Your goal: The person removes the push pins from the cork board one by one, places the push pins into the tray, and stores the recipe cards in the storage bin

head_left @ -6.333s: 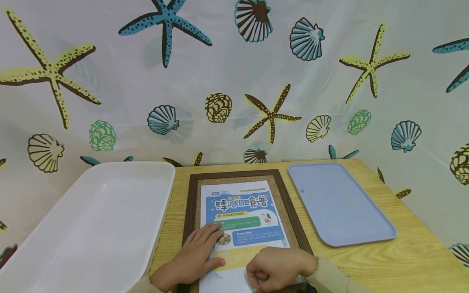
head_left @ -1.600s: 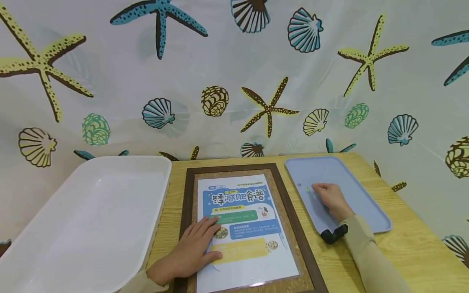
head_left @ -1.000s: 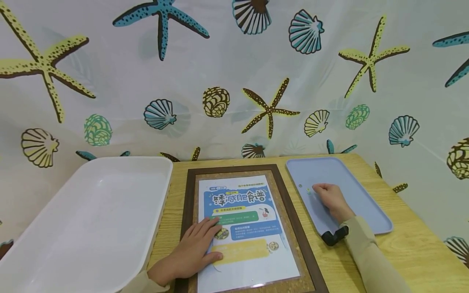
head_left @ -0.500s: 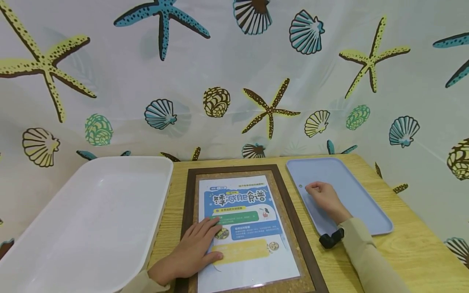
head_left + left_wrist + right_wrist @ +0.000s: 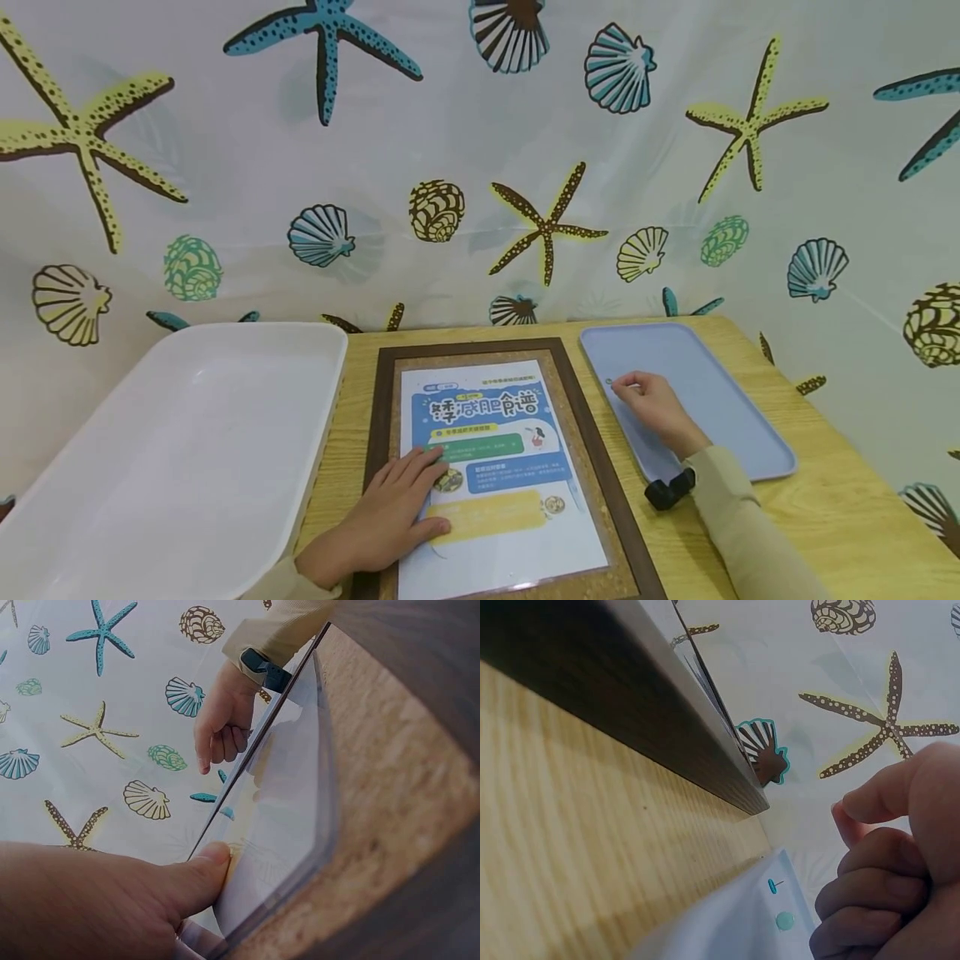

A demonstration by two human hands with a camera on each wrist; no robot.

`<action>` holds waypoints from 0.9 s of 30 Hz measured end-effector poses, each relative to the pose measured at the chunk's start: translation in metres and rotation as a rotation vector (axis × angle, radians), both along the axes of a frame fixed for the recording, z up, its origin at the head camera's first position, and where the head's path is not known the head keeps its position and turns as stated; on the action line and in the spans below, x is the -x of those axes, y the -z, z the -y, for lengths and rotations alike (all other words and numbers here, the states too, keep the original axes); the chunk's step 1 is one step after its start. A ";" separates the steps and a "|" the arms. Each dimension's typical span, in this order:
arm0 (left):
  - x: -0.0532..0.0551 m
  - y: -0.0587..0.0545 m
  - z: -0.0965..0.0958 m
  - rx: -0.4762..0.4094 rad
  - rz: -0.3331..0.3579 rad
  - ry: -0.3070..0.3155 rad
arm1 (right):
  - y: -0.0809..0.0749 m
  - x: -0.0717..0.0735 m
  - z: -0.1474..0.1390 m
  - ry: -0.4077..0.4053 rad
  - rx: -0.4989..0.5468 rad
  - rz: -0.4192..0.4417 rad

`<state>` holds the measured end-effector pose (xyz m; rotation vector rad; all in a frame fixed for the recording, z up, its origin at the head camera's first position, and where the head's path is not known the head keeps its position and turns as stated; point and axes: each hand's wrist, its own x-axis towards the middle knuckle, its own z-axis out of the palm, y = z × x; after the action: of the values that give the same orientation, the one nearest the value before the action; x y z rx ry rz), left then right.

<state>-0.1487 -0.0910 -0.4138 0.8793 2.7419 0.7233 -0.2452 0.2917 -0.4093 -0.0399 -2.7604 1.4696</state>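
Observation:
My left hand (image 5: 392,510) lies flat with spread fingers on a glossy printed poster (image 5: 525,546). Beneath the poster is a cork board (image 5: 618,575) with a dark brown frame; the left wrist view shows my thumb (image 5: 202,877) along the sheet. Over the left side of the blue tray (image 5: 720,400), my right hand (image 5: 652,406) has its fingers curled, index and thumb tips close together. Nothing shows between them. On the tray below lie a teal push pin (image 5: 772,886) with its needle sideways and a round green piece (image 5: 785,921). In the head view my hand hides one of them.
A large white tray (image 5: 210,433) stands left of the board on the wooden table (image 5: 832,508). Behind the table hangs a white curtain (image 5: 450,100) printed with starfish and shells. The board's thick frame edge (image 5: 682,712) rises between the poster and the blue tray.
My right hand has gone from the poster's lower edge to the blue tray, then shifted slightly left toward a small pin. My left hand has stayed on the poster.

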 end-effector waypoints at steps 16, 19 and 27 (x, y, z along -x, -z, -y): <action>-0.001 -0.002 0.000 -0.044 0.025 0.000 | -0.004 -0.004 0.010 -0.045 0.032 -0.002; -0.001 -0.004 -0.001 -0.051 0.032 -0.010 | -0.004 -0.005 0.011 -0.050 0.035 -0.021; -0.001 -0.007 -0.005 -0.033 0.027 -0.069 | -0.004 -0.005 0.014 -0.085 0.002 -0.045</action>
<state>-0.1479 -0.0864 -0.4067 0.7795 2.7562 0.7883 -0.2403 0.2774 -0.4054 0.1109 -2.7576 1.4725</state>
